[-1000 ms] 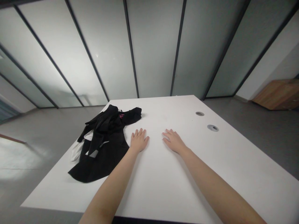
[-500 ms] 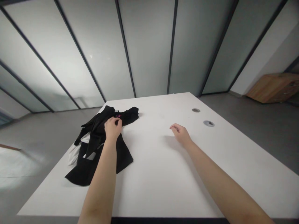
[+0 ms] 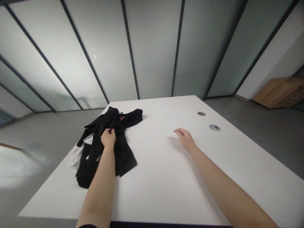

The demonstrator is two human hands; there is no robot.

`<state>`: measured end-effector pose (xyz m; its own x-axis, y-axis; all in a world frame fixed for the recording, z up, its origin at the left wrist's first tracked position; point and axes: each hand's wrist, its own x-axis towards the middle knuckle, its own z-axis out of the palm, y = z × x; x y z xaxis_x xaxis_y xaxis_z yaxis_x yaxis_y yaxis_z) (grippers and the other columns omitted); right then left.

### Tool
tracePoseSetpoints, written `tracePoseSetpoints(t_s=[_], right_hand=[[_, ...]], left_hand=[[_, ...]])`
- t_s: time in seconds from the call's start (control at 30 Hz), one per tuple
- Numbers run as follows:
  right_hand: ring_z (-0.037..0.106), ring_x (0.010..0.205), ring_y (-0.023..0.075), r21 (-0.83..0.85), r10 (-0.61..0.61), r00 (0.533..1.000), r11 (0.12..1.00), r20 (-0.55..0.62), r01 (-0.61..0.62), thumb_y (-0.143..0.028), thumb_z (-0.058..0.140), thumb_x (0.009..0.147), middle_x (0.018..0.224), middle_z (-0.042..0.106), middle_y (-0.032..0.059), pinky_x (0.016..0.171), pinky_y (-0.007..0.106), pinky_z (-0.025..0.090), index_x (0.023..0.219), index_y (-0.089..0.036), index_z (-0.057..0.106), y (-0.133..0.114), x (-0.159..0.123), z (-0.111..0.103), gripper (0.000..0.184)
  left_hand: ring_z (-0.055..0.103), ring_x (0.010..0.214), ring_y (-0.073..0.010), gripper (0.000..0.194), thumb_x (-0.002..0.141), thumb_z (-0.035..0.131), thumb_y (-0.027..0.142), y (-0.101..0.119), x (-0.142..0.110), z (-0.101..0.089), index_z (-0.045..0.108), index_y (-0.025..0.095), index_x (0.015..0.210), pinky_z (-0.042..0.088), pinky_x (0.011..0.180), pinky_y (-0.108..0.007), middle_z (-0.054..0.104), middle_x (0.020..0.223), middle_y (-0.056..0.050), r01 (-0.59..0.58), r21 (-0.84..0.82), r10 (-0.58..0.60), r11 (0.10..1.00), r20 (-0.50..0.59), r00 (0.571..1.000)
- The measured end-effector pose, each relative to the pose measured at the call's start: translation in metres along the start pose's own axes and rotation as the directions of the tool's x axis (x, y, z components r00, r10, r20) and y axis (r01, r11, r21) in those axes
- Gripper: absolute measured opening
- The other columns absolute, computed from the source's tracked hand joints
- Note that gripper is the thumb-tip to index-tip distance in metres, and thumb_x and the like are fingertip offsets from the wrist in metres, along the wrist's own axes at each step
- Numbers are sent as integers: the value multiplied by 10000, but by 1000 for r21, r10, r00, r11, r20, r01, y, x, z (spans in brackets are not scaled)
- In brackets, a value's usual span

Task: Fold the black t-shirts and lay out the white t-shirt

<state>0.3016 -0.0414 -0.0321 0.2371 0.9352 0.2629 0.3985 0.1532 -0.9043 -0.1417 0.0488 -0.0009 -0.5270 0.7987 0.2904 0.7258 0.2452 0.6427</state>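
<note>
Head view shows the left hand (image 3: 108,138) pinched closed on a fold of the black garment (image 3: 125,158), which lies bunched on the white table (image 3: 154,190), unfolded so far, while the right hand (image 3: 185,139) stands loosely open, well apart from the cloth

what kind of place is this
Probably an office or meeting room: a white desk with round cable grommets, frosted glass partitions in dark frames, and a low wooden cabinet.

Clothing (image 3: 127,155) on left of table (image 3: 156,177); cable grommets (image 3: 215,127) on right; cabinet (image 3: 281,93) beyond, far right.
</note>
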Motion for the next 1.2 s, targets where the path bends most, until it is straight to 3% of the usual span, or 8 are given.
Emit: tracePoseSetpoints(t_s=[0.17, 0.33, 0.43, 0.53, 0.6, 0.77, 1.0, 1.2], right_hand=[[446, 579, 175, -27, -19, 1000, 999, 15, 20, -495, 543, 875, 600, 503, -35, 557, 287, 342, 915, -201, 747, -1, -2, 3, 361], [483, 566, 172, -79, -53, 996, 995, 70, 59, -519, 545, 922, 602, 544, -32, 559, 281, 371, 932, -205, 743, -2, -6, 9, 371], [565, 585, 182, -24, -24, 972, 999, 235, 31, -560, 432, 999, 641, 621, -17, 593, 285, 454, 1035, -202, 740, -4, -10, 13, 473], [667, 747, 223, -35, -81, 923, 994, 377, 102, -569, 405, 1021, 775, 731, 34, 712, 328, 543, 1014, -203, 739, -7, -14, 17, 496], [688, 841, 250, -102, -115, 900, 980, 421, 173, -567, 538, 971, 879, 777, 62, 781, 354, 563, 971, -196, 740, -7, -15, 19, 422], [716, 978, 281, -190, -130, 894, 954, 428, 230, -393, 595, 907, 1093, 809, 98, 912, 397, 572, 1136, -181, 733, -4, -15, 22, 341], [675, 1258, 314, -391, -86, 980, 908, 178, 150, -365, 375, 1016, 1325, 753, 135, 1082, 410, 515, 1358, -188, 688, 8, -1, 17, 496], [698, 1092, 349, -459, 36, 981, 880, -190, -122, -427, 383, 1030, 1165, 765, 168, 980, 464, 526, 1360, -176, 635, 26, 11, -4, 485]], left_hand=[[605, 727, -203, 260, 923, 631, 406, 41, -10, -12, 613, 214, 749, 454, 718, -306, 633, 718, -26, -198, -132, 210, 971, 87, 974], [476, 625, -136, 379, 910, 672, 437, 106, -73, -13, 502, 212, 657, 364, 614, -263, 499, 621, 40, -418, -437, 573, 797, 324, 753], [528, 651, -142, 351, 937, 671, 452, 122, -140, 5, 591, 197, 711, 396, 614, -259, 562, 660, 30, -370, -604, 691, 706, 471, 549], [672, 826, -181, 190, 979, 644, 359, 120, -199, 28, 750, 203, 960, 506, 764, -277, 747, 889, -22, -390, -725, 814, 567, 565, 133], [709, 961, -219, 167, 972, 675, 345, 116, -223, 39, 772, 216, 1014, 526, 904, -319, 783, 1010, -52, -500, -722, 842, 478, 539, 28], [715, 1054, -221, 223, 1048, 563, 324, 113, -230, 40, 754, 217, 1089, 537, 969, -334, 782, 1129, -69, -533, -703, 865, 471, 486, 125], [674, 991, -249, 294, 1078, 471, 352, 112, -188, 33, 722, 207, 1030, 525, 960, -391, 733, 1020, -93, -643, -398, 754, 655, 412, 513], [660, 1201, -317, 374, 1051, 519, 425, 79, -129, 37, 706, 200, 1285, 498, 1087, -452, 720, 1291, -131, -707, -51, 590, 705, 597, 544]])
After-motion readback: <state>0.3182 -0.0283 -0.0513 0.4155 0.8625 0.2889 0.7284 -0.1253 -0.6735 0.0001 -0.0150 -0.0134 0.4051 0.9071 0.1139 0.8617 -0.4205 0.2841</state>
